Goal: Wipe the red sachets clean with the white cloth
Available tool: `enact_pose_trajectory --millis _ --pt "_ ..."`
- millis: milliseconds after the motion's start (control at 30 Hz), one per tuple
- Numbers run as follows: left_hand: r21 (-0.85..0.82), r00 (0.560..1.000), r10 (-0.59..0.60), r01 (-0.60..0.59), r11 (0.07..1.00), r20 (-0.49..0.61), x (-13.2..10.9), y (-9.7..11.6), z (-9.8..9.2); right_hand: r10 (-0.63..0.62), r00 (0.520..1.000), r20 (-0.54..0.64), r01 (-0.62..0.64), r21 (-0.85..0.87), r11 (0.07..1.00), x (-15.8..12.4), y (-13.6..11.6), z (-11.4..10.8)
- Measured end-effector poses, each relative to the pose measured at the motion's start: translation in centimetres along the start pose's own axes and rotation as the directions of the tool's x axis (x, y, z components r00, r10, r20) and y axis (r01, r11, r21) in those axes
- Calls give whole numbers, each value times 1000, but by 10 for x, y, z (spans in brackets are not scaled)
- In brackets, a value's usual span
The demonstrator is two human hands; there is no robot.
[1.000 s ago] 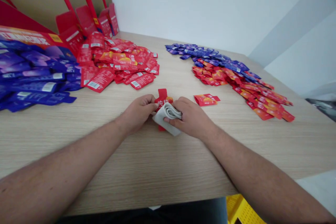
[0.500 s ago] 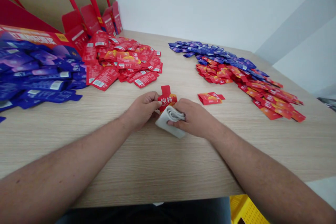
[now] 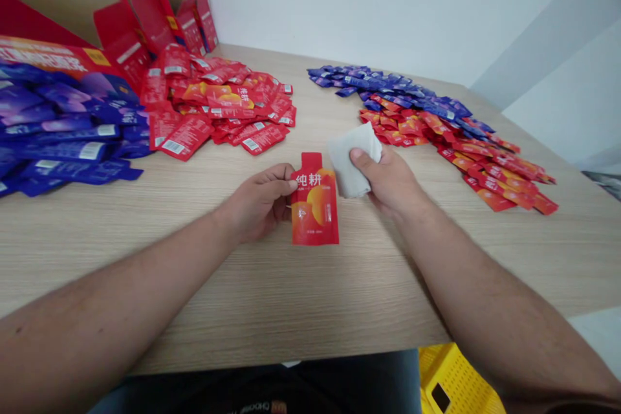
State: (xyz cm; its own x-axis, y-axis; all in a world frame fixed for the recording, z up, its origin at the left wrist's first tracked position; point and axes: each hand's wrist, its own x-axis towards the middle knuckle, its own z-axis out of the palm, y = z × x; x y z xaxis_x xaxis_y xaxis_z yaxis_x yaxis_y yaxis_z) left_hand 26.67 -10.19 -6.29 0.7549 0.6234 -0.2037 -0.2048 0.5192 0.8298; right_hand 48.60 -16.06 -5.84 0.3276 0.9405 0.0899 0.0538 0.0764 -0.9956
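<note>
My left hand (image 3: pixel 264 202) pinches the left edge of a red pouch (image 3: pixel 314 207) printed with orange fruit and white characters. The pouch is held up over the table, front side towards me, its narrow neck at the top. A folded white cloth (image 3: pixel 353 162) is gripped in my right hand (image 3: pixel 388 178), thumb pressed on its face. Cloth and pouch are close beside each other, with a small gap between them. Behind my right hand, the single pouch that lay on the table is hidden.
On the wooden table (image 3: pixel 233 310) lie a red pouch pile (image 3: pixel 228 100) and a blue pouch pile (image 3: pixel 72 123) at left. Rows of blue (image 3: pixel 388 87) and red pouches (image 3: pixel 499 174) stretch along the right. Red cartons (image 3: pixel 121 39) stand back left; a yellow basket (image 3: pixel 458 378) is below the edge.
My right hand has moved the cloth up and right, off the pouch, and turned so its thumb faces up. The pouch's whole front now shows; my left hand keeps its hold.
</note>
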Motion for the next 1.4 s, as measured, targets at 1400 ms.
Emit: enact_pose_trajectory --millis 1400 --pt "272 976 142 -94 958 -163 6 -15 5 -180 960 215 280 -743 608 -29 -25 23"
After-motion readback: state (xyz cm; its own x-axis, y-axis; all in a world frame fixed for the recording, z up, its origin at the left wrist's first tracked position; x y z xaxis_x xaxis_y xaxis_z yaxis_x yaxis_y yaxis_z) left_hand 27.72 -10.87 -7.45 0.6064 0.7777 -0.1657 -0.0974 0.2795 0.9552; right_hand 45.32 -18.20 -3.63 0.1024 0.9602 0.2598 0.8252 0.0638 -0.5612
